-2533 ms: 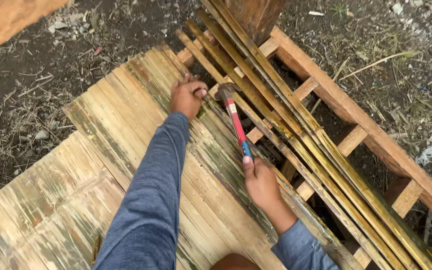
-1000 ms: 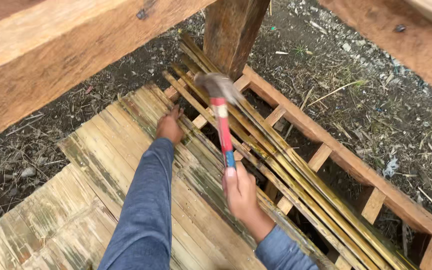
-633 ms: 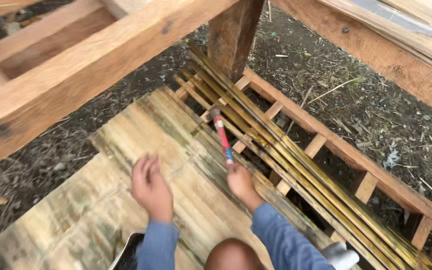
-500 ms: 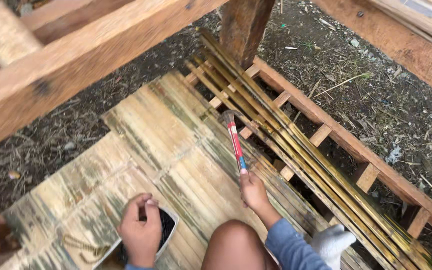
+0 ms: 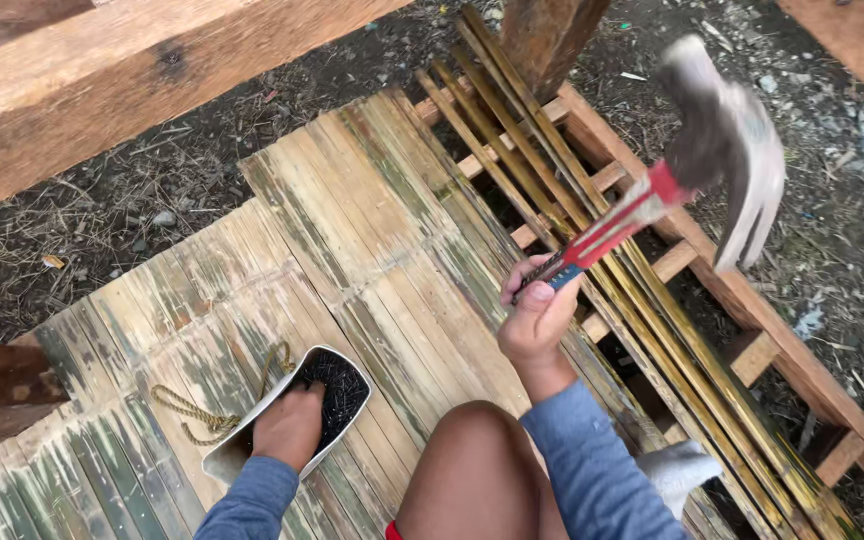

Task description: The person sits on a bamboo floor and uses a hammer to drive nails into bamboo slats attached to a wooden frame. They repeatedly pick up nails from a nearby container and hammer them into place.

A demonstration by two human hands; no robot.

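Note:
My right hand (image 5: 537,315) grips the red and blue handle of a claw hammer (image 5: 697,165), raised and blurred above the loose bamboo strips (image 5: 592,225). My left hand (image 5: 290,425) reaches into a white container (image 5: 252,440) full of small dark nails (image 5: 337,385); its fingers are hidden among them. Both sit on a flattened bamboo floor (image 5: 352,230). My bare knee (image 5: 477,455) is between the two arms.
A yellow rope (image 5: 192,410) lies by the container. A wooden frame (image 5: 742,300) with cross rungs runs under the strips at right, open gaps between. A thick wooden beam (image 5: 132,70) crosses overhead at top left, a post (image 5: 547,40) stands at top. Dirt ground surrounds.
The left hand came back from the strips and went down into the nail container. The right hand lifted the hammer up off the bamboo.

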